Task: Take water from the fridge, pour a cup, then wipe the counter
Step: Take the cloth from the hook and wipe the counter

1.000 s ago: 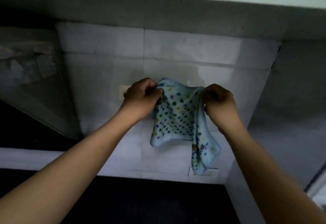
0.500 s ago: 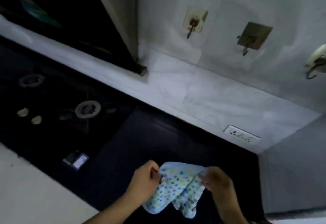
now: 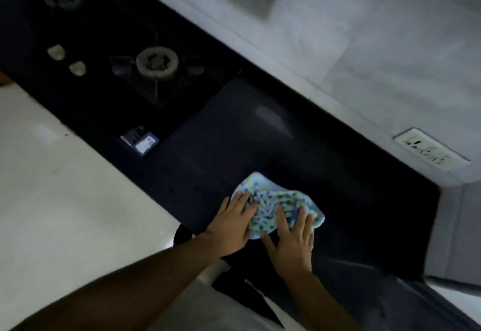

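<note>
A light blue cloth with coloured dots (image 3: 276,196) lies bunched on the dark counter (image 3: 260,135), near its front edge. My left hand (image 3: 231,224) lies flat with its fingertips on the cloth's left side. My right hand (image 3: 291,237) presses flat on the cloth's right half, fingers spread. Neither hand is closed around the cloth. No water bottle or cup is in view.
A black gas hob with a burner (image 3: 157,63) and two pale knobs (image 3: 56,52) lies left of the cloth. A small labelled sticker (image 3: 140,139) sits at the hob's corner. A wall socket (image 3: 429,149) is on the tiled wall, and pale floor (image 3: 52,187) shows at the left.
The cloth came down from the wall hook, where both hands pinched it, onto the counter. Both hands have opened and now lie flat on it. My view has tilted down.
</note>
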